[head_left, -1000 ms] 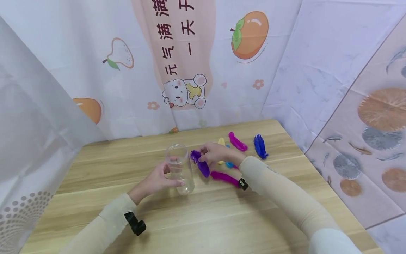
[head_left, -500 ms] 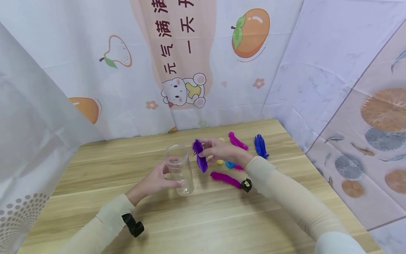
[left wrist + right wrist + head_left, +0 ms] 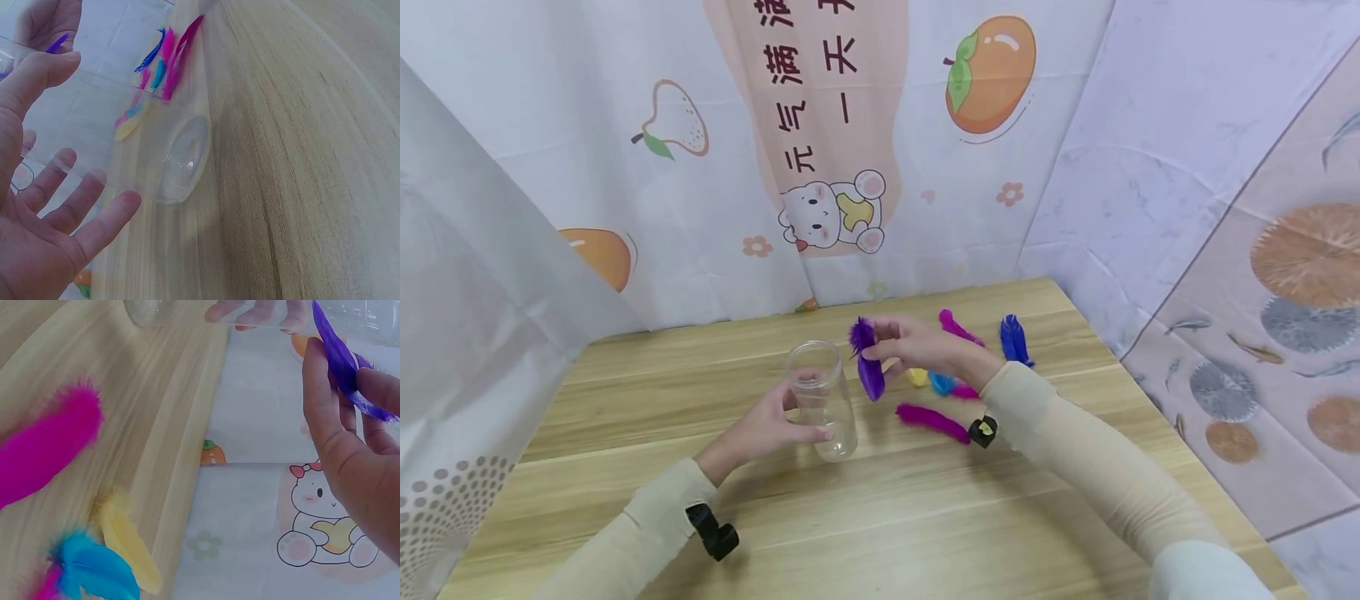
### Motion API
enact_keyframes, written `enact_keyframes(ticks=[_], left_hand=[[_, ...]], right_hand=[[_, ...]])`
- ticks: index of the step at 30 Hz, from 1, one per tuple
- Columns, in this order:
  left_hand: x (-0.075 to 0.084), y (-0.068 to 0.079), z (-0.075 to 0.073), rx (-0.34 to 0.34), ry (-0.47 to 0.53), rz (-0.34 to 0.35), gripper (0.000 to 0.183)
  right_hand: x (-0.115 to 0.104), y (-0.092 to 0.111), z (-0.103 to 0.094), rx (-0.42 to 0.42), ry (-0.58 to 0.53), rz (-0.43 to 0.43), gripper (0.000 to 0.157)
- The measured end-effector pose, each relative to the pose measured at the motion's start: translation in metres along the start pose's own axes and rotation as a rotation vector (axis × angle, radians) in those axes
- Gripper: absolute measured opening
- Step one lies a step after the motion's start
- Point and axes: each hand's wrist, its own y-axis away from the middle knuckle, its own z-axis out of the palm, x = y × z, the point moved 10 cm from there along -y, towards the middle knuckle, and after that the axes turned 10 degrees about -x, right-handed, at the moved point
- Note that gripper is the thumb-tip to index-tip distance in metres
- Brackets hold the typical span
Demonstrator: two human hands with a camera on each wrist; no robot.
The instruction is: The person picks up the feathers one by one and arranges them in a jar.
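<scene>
A clear, open-topped jar [image 3: 826,408] stands upright on the wooden table, with my left hand [image 3: 769,425] gripping its side. In the left wrist view, the thumb and fingers of that hand [image 3: 56,206] lie around the jar [image 3: 144,144]. My right hand [image 3: 917,346] pinches a purple feather [image 3: 868,367] between thumb and fingers, just right of the jar's mouth and apart from it. From the right wrist view, the purple feather [image 3: 342,365] points up with its fluffy end low. No feather shows inside the jar.
Right of the jar lie several loose feathers: a magenta one [image 3: 934,422], a yellow one [image 3: 917,377], a light blue one [image 3: 942,383], a pink one [image 3: 958,327] at the back and a dark blue one [image 3: 1013,340]. A printed curtain [image 3: 700,208] hangs behind the table.
My right hand has lifted the purple feather up from the table and turned it more upright, beside the jar's rim. My left hand has stayed on the jar.
</scene>
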Motion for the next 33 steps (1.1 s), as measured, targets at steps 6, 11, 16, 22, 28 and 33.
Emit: enact_keyframes(ticks=[6,11,16,22,28,33], left_hand=[[0.002,-0.001,-0.001,0.003,-0.005,0.004,0.085],[0.002,-0.001,0.000,0.000,0.001,0.009,0.085],[0.002,-0.001,0.001,0.003,0.000,0.012,0.084],[0.002,-0.002,0.001,0.004,-0.014,0.020,0.083],[0.001,-0.001,0.001,0.012,-0.006,0.016,0.085],[0.002,0.001,0.000,0.014,-0.011,0.017,0.083]], right_hand=[[-0.011,0.002,0.003,-0.016,-0.023,-0.023,0.030],[-0.021,0.006,0.005,-0.015,-0.046,-0.035,0.028],[-0.033,0.009,0.006,-0.019,-0.059,-0.066,0.025],[-0.051,0.009,0.012,-0.052,-0.037,-0.095,0.024],[-0.071,0.009,0.020,-0.070,-0.007,-0.140,0.024],[-0.084,0.007,0.028,-0.084,-0.015,-0.165,0.024]])
